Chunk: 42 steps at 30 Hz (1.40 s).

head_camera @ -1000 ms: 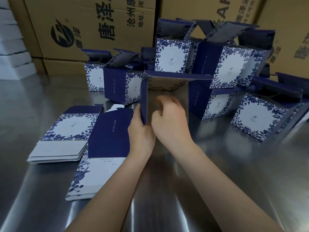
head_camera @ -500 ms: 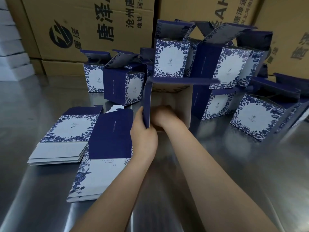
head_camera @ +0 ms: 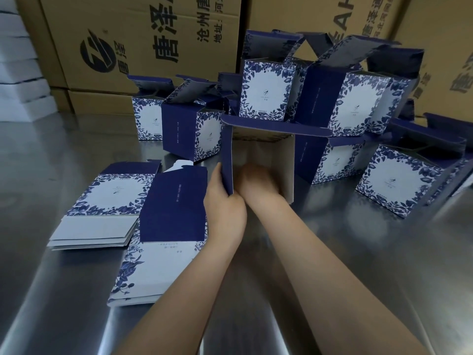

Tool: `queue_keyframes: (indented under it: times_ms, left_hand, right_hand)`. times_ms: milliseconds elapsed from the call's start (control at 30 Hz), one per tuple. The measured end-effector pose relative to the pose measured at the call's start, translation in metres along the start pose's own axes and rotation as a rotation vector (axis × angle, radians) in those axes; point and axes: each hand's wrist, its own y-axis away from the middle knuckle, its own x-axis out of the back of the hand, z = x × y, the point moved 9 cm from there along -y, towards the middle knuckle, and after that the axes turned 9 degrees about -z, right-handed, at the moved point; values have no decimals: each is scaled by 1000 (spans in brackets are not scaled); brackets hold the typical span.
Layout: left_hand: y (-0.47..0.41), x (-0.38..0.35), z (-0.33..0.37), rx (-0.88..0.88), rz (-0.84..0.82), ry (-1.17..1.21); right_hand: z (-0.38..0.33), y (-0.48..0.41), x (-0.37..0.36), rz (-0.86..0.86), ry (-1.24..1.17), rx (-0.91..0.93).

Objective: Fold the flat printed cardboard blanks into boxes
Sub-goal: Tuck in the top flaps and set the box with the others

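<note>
Pressing the bottom flaps home probably goes best with a square, even push while the wall is braced, so the tabs lock without creasing. The box [head_camera: 276,129], navy outside and plain inside, lies on its side at mid-table [head_camera: 358,252], mouth toward the person. The left hand [head_camera: 225,208] pinches its left wall. The right hand [head_camera: 258,180] is inside, fingers hidden, so its state cannot be told. Blanks [head_camera: 169,221] lie left, folded boxes [head_camera: 399,183] behind.
</note>
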Motion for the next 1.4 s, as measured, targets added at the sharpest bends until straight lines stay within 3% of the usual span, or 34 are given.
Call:
queue_keyframes:
  times_ms: [267, 433, 633, 800, 1067, 1267, 1400]
  left_hand:
    - [0, -3, -1, 4, -27, -31]
    - [1, -2, 1, -4, -19, -40]
    - [2, -2, -1, 15, -26, -49]
    - [1, 1, -1, 1, 0, -23]
    - [0, 1, -1, 6, -15, -42]
    - [-2, 2, -2, 0, -9, -29]
    - [-3, 1, -3, 17, -14, -45]
  right_hand:
    - [1, 0, -13, -164, 9, -6]
    - [0, 3, -8, -74, 3, 38]
    - [-1, 3, -15, -153, 65, 34]
    - [0, 4, -5, 17, 37, 38]
    - [-6, 6, -16, -176, 101, 66]
    - [-13, 1, -2, -8, 110, 153]
    - [-20, -9, -9, -83, 199, 185]
